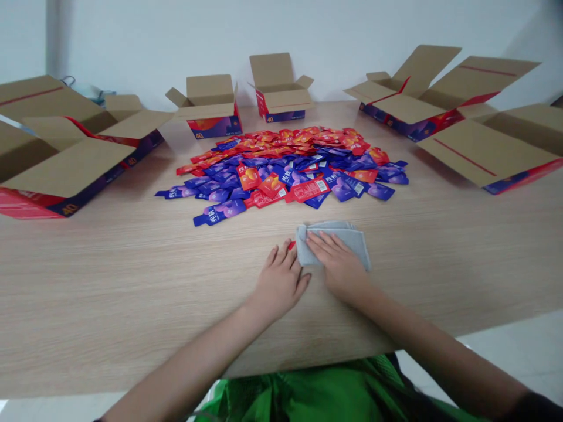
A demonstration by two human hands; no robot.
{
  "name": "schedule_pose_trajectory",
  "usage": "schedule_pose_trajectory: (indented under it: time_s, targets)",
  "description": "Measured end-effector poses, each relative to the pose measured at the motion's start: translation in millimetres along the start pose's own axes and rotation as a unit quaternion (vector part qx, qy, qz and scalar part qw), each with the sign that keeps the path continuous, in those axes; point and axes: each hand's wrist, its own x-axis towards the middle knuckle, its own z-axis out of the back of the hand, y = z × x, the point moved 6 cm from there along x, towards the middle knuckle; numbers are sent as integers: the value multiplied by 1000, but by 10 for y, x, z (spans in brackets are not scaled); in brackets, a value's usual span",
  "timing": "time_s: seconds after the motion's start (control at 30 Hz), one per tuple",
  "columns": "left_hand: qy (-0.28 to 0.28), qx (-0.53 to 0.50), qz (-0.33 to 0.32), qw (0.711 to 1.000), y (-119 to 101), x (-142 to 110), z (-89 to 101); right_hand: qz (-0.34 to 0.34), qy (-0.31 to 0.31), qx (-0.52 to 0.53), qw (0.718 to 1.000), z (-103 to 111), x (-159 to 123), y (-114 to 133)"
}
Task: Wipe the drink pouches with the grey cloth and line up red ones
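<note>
Flat beneath the right hand [343,268] lies a gray cloth [357,244].

Matt cloth [352,245], glossy pkts [308,190], cardbd boxes [281,105], wood-grain tbl [109,293]

Grey cloth [355,241] partly hides a red item [292,245].

Grey cloth [358,243], folded in layers into a rough rectangle, flat on the counter [132,293], left corner bunched, pressed beneath the right hand [341,268], red piece [291,245], mostly hidden, a small part showing between cloth and left hand [281,276], at its fingertips.
</note>
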Motion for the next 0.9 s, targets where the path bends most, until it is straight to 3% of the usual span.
schedule_pose_trajectory:
  time_s: [0.1,0.17,0.33,0.4,0.57,0.63,0.7,0.8,0.87,0.9]
  targets:
    - [3,-8,-6,1000,-7,5,5,-112,-6,-42,993,75,-66,-358]
    - [9,-8,-5,1000,-7,10,11,-141,-1,-66,988,100,-72,-451]
    - [20,-6,-4,1000,15,19,23,-8,25,-26,999,38,-6,12]
    - [23,-10,-8,1000,19,19,24,19,30,6,999,45,-67,64]
    - [25,-17,-12,999,-5,29,48,-82,34,28,996,154,-306,-519]
    - [27,-15,-11,999,-25,42,63,-112,25,13,993,170,-302,-610]
    - [28,-10,-6,1000,-38,57,77,-90,22,9,996,137,-214,-446]
    - [29,-2,-1,1000,-44,66,81,7,25,41,999,53,-65,-31]
    - [27,0,-1,1000,-44,61,73,29,31,60,997,18,-43,18]
    - [27,-1,-1,1000,-42,56,66,13,32,62,998,14,-56,-69]
